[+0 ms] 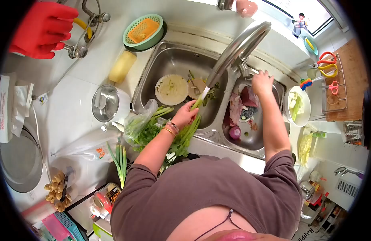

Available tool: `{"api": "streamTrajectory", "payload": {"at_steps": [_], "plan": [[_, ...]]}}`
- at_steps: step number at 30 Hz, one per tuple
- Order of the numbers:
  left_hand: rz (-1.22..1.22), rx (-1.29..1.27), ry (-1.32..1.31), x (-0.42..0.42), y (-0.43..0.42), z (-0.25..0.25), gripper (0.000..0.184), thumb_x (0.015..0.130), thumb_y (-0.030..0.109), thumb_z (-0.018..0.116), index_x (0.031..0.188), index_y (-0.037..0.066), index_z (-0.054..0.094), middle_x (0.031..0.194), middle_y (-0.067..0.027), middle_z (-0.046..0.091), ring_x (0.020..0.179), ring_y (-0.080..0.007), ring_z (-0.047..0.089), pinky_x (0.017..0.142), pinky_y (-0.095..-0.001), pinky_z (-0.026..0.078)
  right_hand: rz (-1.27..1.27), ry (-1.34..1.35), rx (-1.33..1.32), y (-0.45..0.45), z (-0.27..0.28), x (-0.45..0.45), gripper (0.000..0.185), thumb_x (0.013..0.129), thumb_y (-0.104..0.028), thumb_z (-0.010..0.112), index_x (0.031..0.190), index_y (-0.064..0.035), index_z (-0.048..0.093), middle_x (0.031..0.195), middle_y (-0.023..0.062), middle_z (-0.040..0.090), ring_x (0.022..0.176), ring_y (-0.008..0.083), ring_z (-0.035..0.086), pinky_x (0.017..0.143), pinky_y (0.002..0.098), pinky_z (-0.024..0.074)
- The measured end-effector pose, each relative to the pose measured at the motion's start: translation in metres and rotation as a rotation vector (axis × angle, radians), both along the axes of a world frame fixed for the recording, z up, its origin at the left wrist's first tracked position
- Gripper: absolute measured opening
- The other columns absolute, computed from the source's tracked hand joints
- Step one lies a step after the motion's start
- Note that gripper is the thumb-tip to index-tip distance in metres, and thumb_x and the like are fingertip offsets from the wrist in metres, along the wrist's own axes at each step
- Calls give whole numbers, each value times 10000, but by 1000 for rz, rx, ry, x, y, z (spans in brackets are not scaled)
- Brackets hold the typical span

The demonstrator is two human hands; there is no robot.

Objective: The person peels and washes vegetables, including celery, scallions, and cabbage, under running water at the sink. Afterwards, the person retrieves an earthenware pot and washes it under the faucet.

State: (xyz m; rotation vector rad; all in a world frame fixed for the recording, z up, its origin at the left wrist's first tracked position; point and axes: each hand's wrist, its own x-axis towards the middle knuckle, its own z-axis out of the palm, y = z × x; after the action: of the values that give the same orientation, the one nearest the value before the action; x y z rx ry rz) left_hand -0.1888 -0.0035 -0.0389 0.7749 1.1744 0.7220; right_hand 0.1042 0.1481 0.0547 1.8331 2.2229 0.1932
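Note:
My left hand (pixel 184 115) is closed round a bunch of celery (pixel 189 134). Its pale cut end points up under the spout of the faucet (pixel 250 36), and its leaves hang toward my body. At the faucet's base, my right hand (pixel 262 83) has its fingers curled at the faucet handle (pixel 253 72), which they partly hide. Beneath the celery, the large sink basin (pixel 153 76) holds a pale bowl (pixel 172 89) of cloudy water and another small bowl with green scraps. In the small basin lie raw meat (pixel 235 108) and a purple onion (pixel 235 132).
A green colander (pixel 153 38) stands behind the large basin. Left of the sink are a metal pot (pixel 106 103), a yellow roll-shaped item (pixel 122 67) and a plastic bag with greens (pixel 139 120). At right sit a white bowl (pixel 306 109) of cut vegetables and scissors (pixel 328 64) in a rack.

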Motion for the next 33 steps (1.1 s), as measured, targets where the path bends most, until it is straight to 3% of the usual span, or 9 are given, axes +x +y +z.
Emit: {"api": "streamTrajectory", "payload": {"at_steps": [2,4,7,13,17,21,25,30,33], "plan": [[49,-69,-99,-1,8,3,277,937,185,496,1194,82,489,658,13,508,497,-69,443,441,-212,369,33,430,49,-11,-16,-22,282,829,-176,555,1058,-26,624,1140,143,593,1042,303,567,917,442,424],[79,-127,-161,0,11,7,220,940,200,497,1118,72,515,680,2,534,535,-86,480,473,-219,403,-106,1276,-253,-35,-37,-70,372,816,-222,640,1094,14,570,1081,142,613,926,272,604,806,357,478],[182,-239,-281,-3,12,15,227,926,170,510,1126,64,512,688,-6,540,563,-99,504,491,-225,421,-458,1879,-709,-68,-90,-139,462,833,-178,637,1227,-32,445,980,122,605,830,184,590,674,314,488],[-63,-21,215,-23,24,24,376,878,183,574,1211,30,487,706,-18,555,592,-103,508,527,-251,428,-271,1707,-839,-60,-125,-162,467,834,-70,576,1270,-46,410,993,70,565,861,175,562,673,319,497],[-102,215,508,-37,36,-28,337,894,241,559,1177,58,548,645,21,507,504,-88,441,440,-236,343,133,1253,-381,-57,-144,-151,527,745,58,445,1263,-41,438,939,175,595,790,266,594,675,342,478],[-200,-164,311,-53,35,-3,269,886,289,560,1015,62,623,595,14,493,463,-88,392,418,-259,307,105,917,-252,-73,-126,-158,230,811,-65,441,1004,-45,563,881,234,613,818,403,598,713,444,481],[-291,-236,228,-84,33,35,193,910,260,525,879,84,598,565,47,433,448,-45,395,394,-206,274,54,723,-471,-67,-105,-163,269,904,-262,455,917,-45,614,874,205,626,843,384,596,697,436,479],[7,-286,-126,-103,29,17,213,880,149,581,1033,5,613,777,-27,587,618,-93,526,501,-209,427,-231,1362,-788,-45,-136,-168,253,901,-226,512,935,-5,630,736,34,608,638,120,526,602,262,430],[77,-180,-150,-80,27,8,191,867,144,601,984,-6,606,784,-40,588,637,-107,541,534,-228,447,-383,1859,-854,-52,-117,-172,230,881,-218,545,951,-13,622,730,-1,576,610,94,485,558,241,399]]}}
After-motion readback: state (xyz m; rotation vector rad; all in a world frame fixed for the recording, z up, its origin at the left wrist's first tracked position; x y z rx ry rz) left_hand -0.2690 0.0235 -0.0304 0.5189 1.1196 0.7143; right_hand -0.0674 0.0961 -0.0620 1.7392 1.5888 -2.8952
